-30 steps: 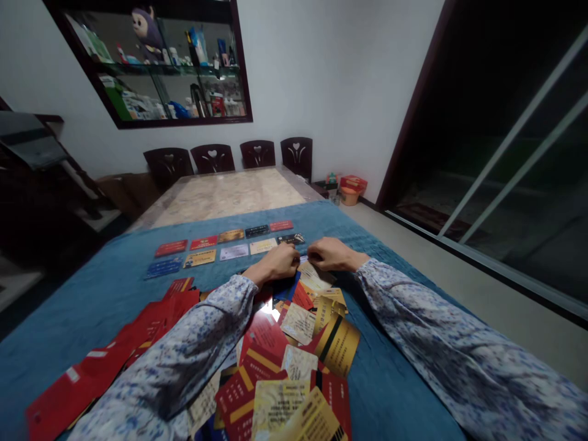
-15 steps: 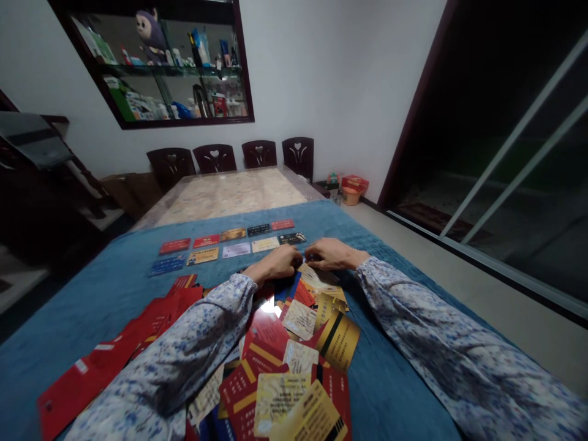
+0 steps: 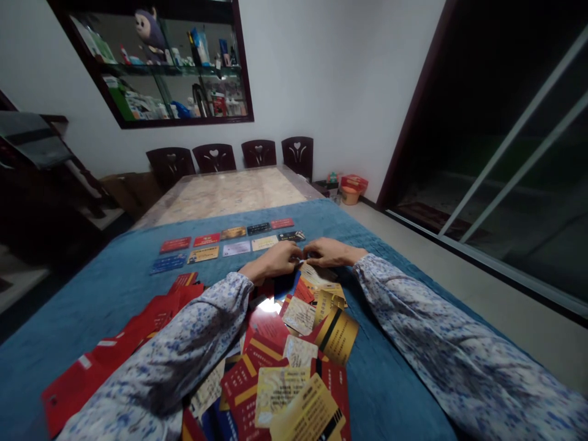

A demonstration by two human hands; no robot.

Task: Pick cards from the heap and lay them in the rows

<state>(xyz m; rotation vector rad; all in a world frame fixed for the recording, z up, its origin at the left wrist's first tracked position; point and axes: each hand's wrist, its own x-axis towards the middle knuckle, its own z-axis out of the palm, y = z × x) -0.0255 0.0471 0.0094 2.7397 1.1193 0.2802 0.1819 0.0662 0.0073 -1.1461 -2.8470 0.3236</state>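
Observation:
At the far end of a loose heap of plastic cards, my left hand (image 3: 274,260) and my right hand (image 3: 329,252) meet with fingertips almost touching. Both hands are closed, fingers bent down and pinched. A small pale edge shows between them, but what they grip is hidden by the fingers. Just below lies a pale gold card (image 3: 316,275). Nearer to me the heap holds a gold card with a black stripe (image 3: 339,335), a cream patterned card (image 3: 299,315) and several red cards (image 3: 245,389). A black card (image 3: 291,236) lies just beyond my fingers.
Two rows of cards, among them a red card (image 3: 206,239) and a lilac card (image 3: 236,248), lie on the blue cloth (image 3: 114,288). Overlapping red sleeves (image 3: 119,352) spread along the left. Dark chairs (image 3: 214,159) stand behind the table's bare marbled end (image 3: 234,193).
Both hands stay together at the same place, with only a slight shift of the fingers. The cards lie as before.

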